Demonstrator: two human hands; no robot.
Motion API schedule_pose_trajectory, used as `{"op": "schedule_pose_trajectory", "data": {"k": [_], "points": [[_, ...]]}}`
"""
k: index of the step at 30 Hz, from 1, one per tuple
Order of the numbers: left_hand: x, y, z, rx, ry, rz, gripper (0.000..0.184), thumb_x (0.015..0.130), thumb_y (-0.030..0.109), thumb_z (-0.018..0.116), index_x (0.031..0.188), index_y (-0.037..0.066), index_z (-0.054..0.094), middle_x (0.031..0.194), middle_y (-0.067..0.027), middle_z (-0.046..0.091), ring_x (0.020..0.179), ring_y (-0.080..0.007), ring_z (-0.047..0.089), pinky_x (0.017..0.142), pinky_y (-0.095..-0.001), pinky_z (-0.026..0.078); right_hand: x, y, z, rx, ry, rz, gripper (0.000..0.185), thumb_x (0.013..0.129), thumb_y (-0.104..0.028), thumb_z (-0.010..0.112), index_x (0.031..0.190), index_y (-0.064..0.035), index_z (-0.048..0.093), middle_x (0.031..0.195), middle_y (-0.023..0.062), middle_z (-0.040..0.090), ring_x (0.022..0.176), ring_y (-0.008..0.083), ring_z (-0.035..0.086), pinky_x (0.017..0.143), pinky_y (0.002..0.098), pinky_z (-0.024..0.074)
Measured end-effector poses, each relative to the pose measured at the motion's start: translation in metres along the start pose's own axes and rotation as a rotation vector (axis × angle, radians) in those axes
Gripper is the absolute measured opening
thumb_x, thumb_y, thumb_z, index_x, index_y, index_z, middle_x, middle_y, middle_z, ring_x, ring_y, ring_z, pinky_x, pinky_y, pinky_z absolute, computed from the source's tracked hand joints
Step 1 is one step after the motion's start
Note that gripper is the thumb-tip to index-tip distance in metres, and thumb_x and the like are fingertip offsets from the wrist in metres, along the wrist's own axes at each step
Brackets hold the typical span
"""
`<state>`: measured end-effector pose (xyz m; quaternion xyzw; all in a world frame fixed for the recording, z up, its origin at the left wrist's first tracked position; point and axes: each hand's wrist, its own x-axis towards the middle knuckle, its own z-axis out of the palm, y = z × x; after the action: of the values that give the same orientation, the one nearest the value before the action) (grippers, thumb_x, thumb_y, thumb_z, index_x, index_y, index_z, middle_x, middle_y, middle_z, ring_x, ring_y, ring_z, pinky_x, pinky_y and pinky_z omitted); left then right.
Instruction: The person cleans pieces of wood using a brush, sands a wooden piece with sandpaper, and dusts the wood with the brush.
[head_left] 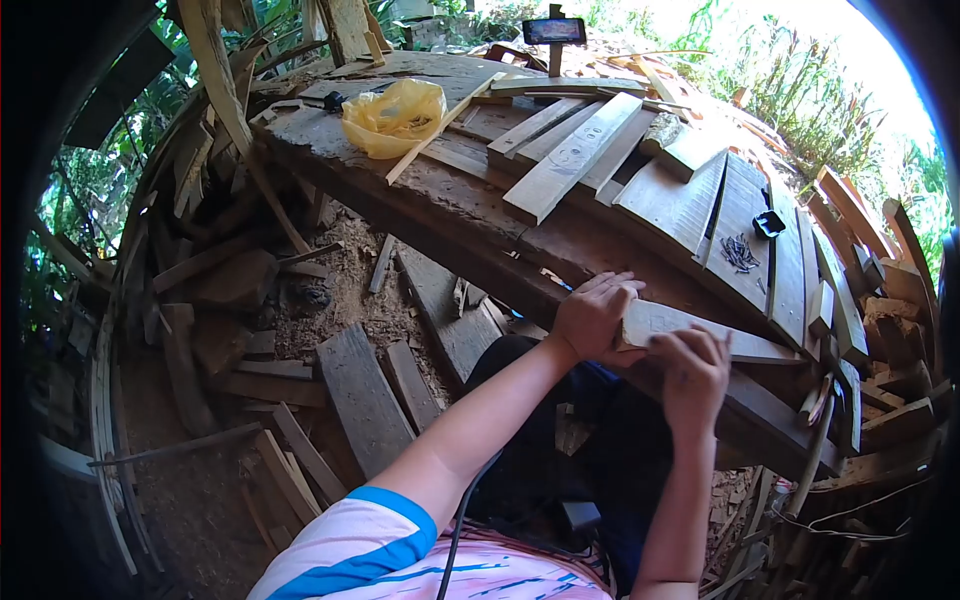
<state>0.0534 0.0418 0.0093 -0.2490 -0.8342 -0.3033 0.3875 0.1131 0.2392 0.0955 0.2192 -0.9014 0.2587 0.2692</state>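
Note:
A pale wooden board (665,322) lies along the near edge of the dark workbench (450,215), its near end close to my body. My left hand (598,315) is wrapped round the left side of that end. On the other side, my right hand (693,368) is closed with bent fingers against the board's near edge; whether anything small is inside it is hidden. Beyond the hands, a heap of dark nails (740,253) rests on a plank beside a small black tray (769,224).
A yellow plastic bag (394,118) sits on the bench's far left, beside a thin strip (445,128). Planks (575,158) cover the bench's far side. A phone (554,31) stands on a post behind. Loose boards (365,395) lie on the ground at left.

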Motion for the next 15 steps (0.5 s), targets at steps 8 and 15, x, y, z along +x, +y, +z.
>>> {"op": "schedule_pose_trajectory", "data": {"k": [8, 15], "points": [[0.000, -0.002, -0.001, -0.007, -0.009, -0.007, 0.081, 0.078, 0.072, 0.070, 0.119, 0.003, 0.056, 0.126, -0.0161, 0.070, 0.122, -0.0370, 0.067, 0.111, -0.0491, 0.049, -0.013, 0.079, -0.023, 0.103, 0.074, 0.024, 0.014, 0.090, -0.002, 0.073, 0.095, -0.0119, 0.082, 0.104, 0.0038, 0.079, 0.127, 0.0307, 0.066, 0.124, 0.0557, 0.0270], [0.000, -0.001, -0.001, 0.009, -0.015, -0.002, 0.082, 0.078, 0.072, 0.069, 0.121, 0.003, 0.056, 0.126, -0.0161, 0.070, 0.122, -0.0362, 0.067, 0.111, -0.0495, 0.049, -0.007, 0.014, 0.010, 0.241, 0.024, 0.005, 0.011, 0.090, -0.005, 0.075, 0.095, -0.0117, 0.082, 0.105, 0.0031, 0.079, 0.128, 0.0308, 0.065, 0.123, 0.0541, 0.0299]]}}
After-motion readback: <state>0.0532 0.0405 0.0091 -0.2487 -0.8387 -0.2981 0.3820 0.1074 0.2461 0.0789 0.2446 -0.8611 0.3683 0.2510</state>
